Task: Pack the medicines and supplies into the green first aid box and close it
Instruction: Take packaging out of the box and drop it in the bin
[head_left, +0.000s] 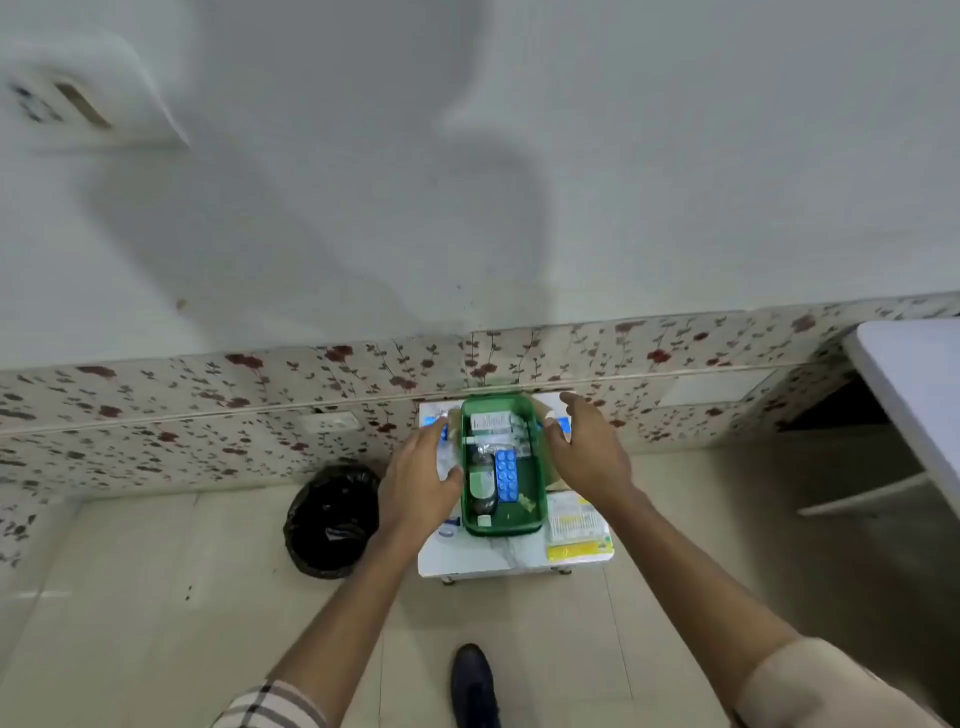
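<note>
The green first aid box (537, 488) stands open on a small white table (483, 556). Inside it lie a blue blister pack (506, 475), a white medicine carton (490, 420), a dark bottle (481, 486) and a small white-capped vial (484, 520). My left hand (418, 483) rests against the box's left side with fingers spread. My right hand (587, 449) hovers at the box's right side, fingers apart, holding nothing. A clear pack of cotton swabs with a yellow label (576, 527) lies on the table right of the box. Blue-and-white packets (434, 418) lie behind my left hand.
A black bin bag (332, 519) sits on the floor left of the table. A flowered wall panel (208, 415) runs behind it. A white table (919, 384) stands at the far right. My dark shoe (474, 683) is on the tiled floor below.
</note>
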